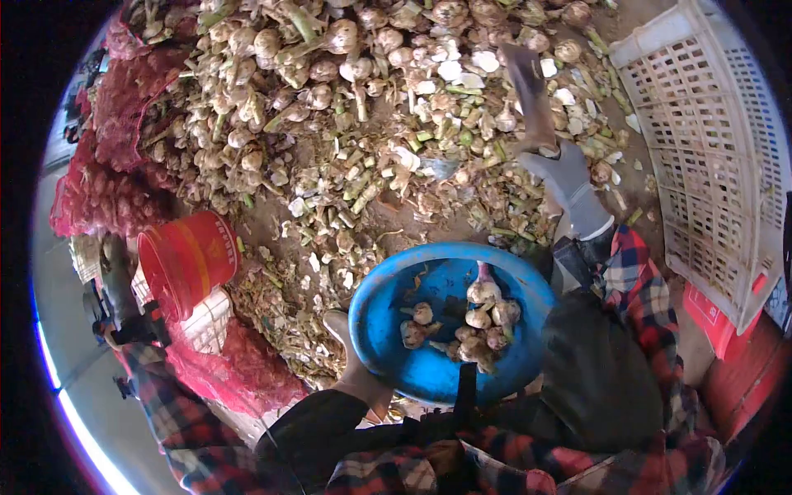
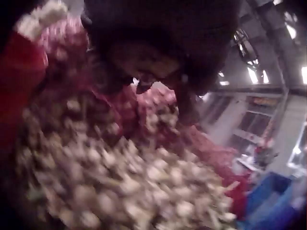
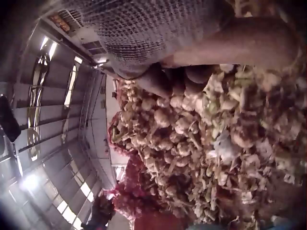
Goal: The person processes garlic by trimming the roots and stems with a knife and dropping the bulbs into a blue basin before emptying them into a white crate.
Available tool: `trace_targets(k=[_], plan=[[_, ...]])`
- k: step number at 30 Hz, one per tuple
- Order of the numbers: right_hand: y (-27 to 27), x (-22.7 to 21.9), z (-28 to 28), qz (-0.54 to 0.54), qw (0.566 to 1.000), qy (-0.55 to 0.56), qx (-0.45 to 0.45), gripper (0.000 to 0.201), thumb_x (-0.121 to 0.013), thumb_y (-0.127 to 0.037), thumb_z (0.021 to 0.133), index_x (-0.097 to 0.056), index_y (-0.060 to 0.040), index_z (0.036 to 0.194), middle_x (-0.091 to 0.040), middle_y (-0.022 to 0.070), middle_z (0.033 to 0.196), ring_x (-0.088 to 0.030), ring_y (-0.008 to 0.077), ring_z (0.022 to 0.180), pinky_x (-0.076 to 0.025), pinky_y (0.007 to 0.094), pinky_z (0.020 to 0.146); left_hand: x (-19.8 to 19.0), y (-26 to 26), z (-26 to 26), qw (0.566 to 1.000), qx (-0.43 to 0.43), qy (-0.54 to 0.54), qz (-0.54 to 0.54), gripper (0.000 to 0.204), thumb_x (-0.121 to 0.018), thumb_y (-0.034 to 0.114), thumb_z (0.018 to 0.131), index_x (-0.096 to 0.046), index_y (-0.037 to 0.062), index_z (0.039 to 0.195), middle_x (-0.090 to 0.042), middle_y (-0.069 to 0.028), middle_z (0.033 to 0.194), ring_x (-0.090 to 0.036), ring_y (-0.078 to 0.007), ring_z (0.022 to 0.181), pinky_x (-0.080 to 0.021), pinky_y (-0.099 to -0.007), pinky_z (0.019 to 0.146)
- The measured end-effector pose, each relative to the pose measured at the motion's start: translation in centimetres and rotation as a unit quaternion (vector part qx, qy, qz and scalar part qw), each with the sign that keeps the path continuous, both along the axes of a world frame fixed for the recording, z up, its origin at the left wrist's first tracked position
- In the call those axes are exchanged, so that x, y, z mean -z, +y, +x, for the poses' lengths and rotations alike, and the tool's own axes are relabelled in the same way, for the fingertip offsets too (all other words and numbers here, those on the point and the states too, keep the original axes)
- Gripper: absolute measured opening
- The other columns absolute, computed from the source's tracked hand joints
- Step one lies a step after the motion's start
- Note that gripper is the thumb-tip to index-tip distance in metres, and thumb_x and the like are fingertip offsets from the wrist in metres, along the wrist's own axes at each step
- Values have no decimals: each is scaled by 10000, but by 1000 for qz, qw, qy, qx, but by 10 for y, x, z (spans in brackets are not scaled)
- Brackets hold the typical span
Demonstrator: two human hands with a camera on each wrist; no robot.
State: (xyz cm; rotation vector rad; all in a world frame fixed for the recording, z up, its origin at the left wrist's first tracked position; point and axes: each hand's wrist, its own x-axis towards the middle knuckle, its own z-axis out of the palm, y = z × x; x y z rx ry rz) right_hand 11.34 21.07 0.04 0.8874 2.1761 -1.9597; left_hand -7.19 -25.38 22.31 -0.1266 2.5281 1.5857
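My right hand (image 1: 569, 186), in a grey knit glove, grips a long brown smooth tool (image 1: 528, 95) with a darker, wider end, reaching over the garlic litter. In the right wrist view its thick rounded length crosses under the glove. At the far left, my left hand (image 1: 120, 276) is beside a tipped red bucket (image 1: 194, 260); the left wrist view is dark and blurred, so I cannot tell whether it grips the bucket. Before my body stands a blue basin (image 1: 375, 285) with several garlic heads (image 1: 487, 318) in it.
A big heap of garlic bulbs (image 1: 247, 91) fills the back, with cut stems and peel (image 1: 346, 190) around it. Red mesh sacks (image 1: 124, 148) line the left. A white plastic crate (image 1: 701, 148) stands at right, above a red box (image 1: 714, 318).
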Motion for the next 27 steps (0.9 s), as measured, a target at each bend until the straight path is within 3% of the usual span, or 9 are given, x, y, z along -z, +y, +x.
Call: trace_targets(k=[2, 4, 6, 8, 10, 14, 19, 23, 27], plan=[[21, 27, 10, 103, 994, 9, 37, 275, -638, -214, 624, -588, -15, 808, -574, 21, 664, -511, 98, 609, -412, 248, 575, 4, -156, -64, 938, 6, 84, -336, 429, -485, 277, 776, -395, 71, 1142, -526, -112, 985, -537, -199, 792, -450, -288, 647], [36, 20, 18, 91, 993, 20, 67, 280, -644, -212, 623, -586, -15, 814, -575, 21, 672, -511, 97, 611, -410, 246, 572, 24, -192, -71, 666, 84, 237, -702, 449, -517, 227, 759, -382, 68, 1156, -509, -115, 1018, -520, -214, 821, -442, -297, 706], [49, 9, 28, 100, 989, 46, 103, 305, -662, -217, 616, -579, -9, 823, -575, 22, 701, -503, 81, 616, -406, 233, 563, 66, -79, -60, 879, 183, 153, -413, 362, -495, 100, 774, -420, 27, 1121, -505, -111, 1066, -499, -218, 937, -410, -314, 805], [57, 7, 41, 98, 986, 30, 135, 289, -661, -206, 618, -580, -15, 819, -572, 17, 707, -500, 84, 615, -405, 238, 561, 96, 77, 4, 961, 214, 90, -149, 428, -558, -69, 639, -517, 85, 1035, -538, -70, 983, -490, -197, 946, -407, -288, 784], [65, 13, 53, 93, 981, 18, 166, 273, -659, -195, 620, -581, -22, 816, -569, 12, 713, -498, 87, 614, -405, 243, 560, 141, 160, 29, 780, 473, 257, -319, 429, -533, -55, 630, -521, 99, 1030, -513, -75, 1047, -486, -211, 981, -418, -299, 798], [71, 28, 81, 194, 959, 17, 205, 374, -662, -302, 591, -546, -31, 821, -575, 60, 676, -538, 189, 601, -422, 313, 567, 206, 274, 77, 558, 727, 335, -218, 343, -509, 127, 630, -513, 149, 972, -444, -76, 1090, -406, -266, 1035, -366, -403, 820], [84, 48, 106, 361, 917, -107, 133, 456, -650, -394, 583, -541, -38, 847, -583, 137, 746, -559, 297, 708, -430, 350, 640, 240, 284, 76, 484, 748, 284, -355, 350, -480, 144, 670, -492, 160, 1020, -414, -73, 1129, -427, -280, 983, -385, -422, 759], [92, 59, 109, 347, 922, -104, 139, 428, -693, -280, 586, -539, -39, 904, -583, 109, 800, -564, 201, 714, -430, 302, 661, 240, 218, 58, 648, 562, 40, -512, 266, -534, 206, 706, -534, 151, 966, -510, -95, 954, -536, -232, 817, -448, -330, 654], [95, 57, 107, 301, 918, -189, 175, 481, -679, -306, 596, -527, -34, 962, -566, 139, 898, -545, 239, 825, -414, 305, 717, 232, 176, 38, 949, 250, -64, -181, 306, -562, 265, 696, -573, 20, 879, -586, -105, 702, -560, -167, 633, -434, -272, 596]])
